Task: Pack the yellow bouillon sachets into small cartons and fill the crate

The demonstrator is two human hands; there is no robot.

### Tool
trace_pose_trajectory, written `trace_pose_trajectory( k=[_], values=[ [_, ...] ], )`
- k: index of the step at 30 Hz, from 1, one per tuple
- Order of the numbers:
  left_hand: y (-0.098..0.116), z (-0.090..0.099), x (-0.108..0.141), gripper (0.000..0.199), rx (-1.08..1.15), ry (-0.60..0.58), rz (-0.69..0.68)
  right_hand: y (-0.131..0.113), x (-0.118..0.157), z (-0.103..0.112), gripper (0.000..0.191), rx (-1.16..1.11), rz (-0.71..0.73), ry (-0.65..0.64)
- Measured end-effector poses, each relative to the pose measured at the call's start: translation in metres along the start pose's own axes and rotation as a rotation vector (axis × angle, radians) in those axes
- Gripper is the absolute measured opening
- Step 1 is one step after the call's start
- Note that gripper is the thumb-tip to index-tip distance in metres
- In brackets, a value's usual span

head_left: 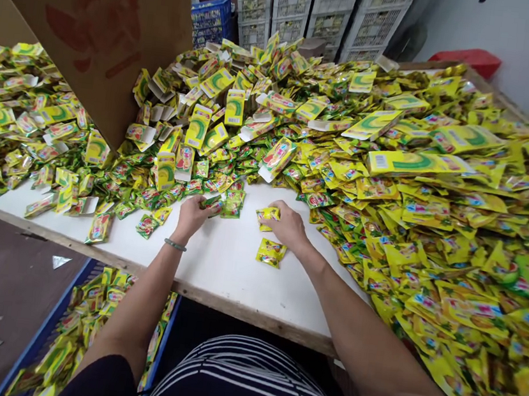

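Note:
My left hand [193, 216] is closed on a small green packet [213, 204] over the white tabletop. Another green packet [233, 204] lies flat just right of it. Between the thumb and fingers of my right hand [289, 224] is a small yellow packet [267, 217]. A second yellow packet [270, 253] lies on the table right below that hand. Left of my left hand, a loose green packet [146, 225] rests near the edge of the pile.
Yellow packets [456, 247] are heaped on the right, with yellow cartons [217, 82] and green packets heaped behind. A brown cardboard sheet [97, 23] stands at left. Below the table edge [250, 317], a blue crate [43, 331] holds packets. White crates [293, 2] are stacked behind.

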State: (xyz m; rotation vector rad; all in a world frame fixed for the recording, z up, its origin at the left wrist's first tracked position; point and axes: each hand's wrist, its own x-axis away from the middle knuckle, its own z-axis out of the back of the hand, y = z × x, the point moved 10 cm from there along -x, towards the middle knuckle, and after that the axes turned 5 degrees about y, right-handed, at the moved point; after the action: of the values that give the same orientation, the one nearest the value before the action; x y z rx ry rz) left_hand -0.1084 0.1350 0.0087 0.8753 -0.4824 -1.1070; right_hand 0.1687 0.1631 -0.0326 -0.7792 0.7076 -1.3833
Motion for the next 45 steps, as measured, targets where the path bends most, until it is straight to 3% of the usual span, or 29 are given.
trace_pose_trajectory(
  k=[4, 8, 12, 17, 19, 22, 24, 25, 29, 30, 32, 34, 36, 40, 42, 45],
  values=[
    [0.011, -0.039, 0.035, 0.042, 0.338, -0.221, 0.077, -0.031, 0.012, -0.013, 0.039, -0.479, 0.099, -0.124],
    [0.032, -0.066, 0.061, 0.04, 0.614, -0.357, 0.119, -0.041, 0.019, -0.02, 0.042, -0.505, 0.121, -0.108],
    [0.038, -0.07, 0.068, 0.037, 0.703, -0.38, 0.122, -0.031, 0.015, -0.02, 0.052, -0.524, 0.089, -0.039],
    [0.035, -0.076, 0.07, 0.044, 0.736, -0.358, 0.154, -0.021, 0.014, -0.027, 0.058, -0.612, 0.03, -0.081],
    [0.037, -0.077, 0.07, 0.047, 0.74, -0.386, 0.134, -0.02, 0.016, -0.032, 0.056, -0.644, -0.01, -0.153],
    [0.043, -0.075, 0.07, 0.043, 0.653, -0.525, 0.091, -0.028, 0.027, -0.047, 0.047, -0.712, -0.054, -0.391],
    [0.043, -0.055, 0.053, 0.041, 0.521, -0.515, 0.047, -0.034, 0.033, -0.048, 0.041, -0.632, -0.031, -0.45],
    [0.041, -0.034, 0.035, 0.04, 0.437, -0.41, 0.018, -0.037, 0.034, -0.045, 0.038, -0.563, -0.004, -0.439],
    [0.035, 0.105, -0.043, 0.044, -0.144, 0.401, -0.008, -0.051, 0.043, -0.05, 0.029, -0.416, 0.11, -0.48],
    [0.033, 0.126, -0.056, 0.048, -0.313, 0.484, 0.044, -0.053, 0.044, -0.053, 0.026, -0.39, 0.135, -0.488],
    [0.024, 0.143, -0.077, 0.045, -0.56, 0.448, 0.153, -0.049, 0.04, -0.051, 0.019, -0.241, 0.163, -0.413],
    [0.021, 0.136, -0.079, 0.033, -0.677, 0.361, 0.137, -0.038, 0.029, -0.039, 0.016, -0.029, 0.144, -0.254],
    [0.033, 0.114, -0.063, 0.022, -0.739, 0.338, -0.053, -0.025, 0.018, -0.023, 0.017, 0.124, 0.083, -0.113],
    [0.053, 0.037, 0.002, 0.015, -0.791, 0.102, -0.532, -0.007, 0.004, 0.0, 0.016, 0.246, 0.007, 0.011],
    [0.053, 0.015, 0.022, 0.022, -0.751, 0.036, -0.625, -0.003, 0.001, 0.004, 0.017, 0.271, -0.001, 0.02],
    [0.048, -0.006, 0.021, 0.053, -0.71, -0.052, -0.621, -0.003, 0.0, 0.003, 0.019, 0.278, -0.004, 0.007]
  ],
)
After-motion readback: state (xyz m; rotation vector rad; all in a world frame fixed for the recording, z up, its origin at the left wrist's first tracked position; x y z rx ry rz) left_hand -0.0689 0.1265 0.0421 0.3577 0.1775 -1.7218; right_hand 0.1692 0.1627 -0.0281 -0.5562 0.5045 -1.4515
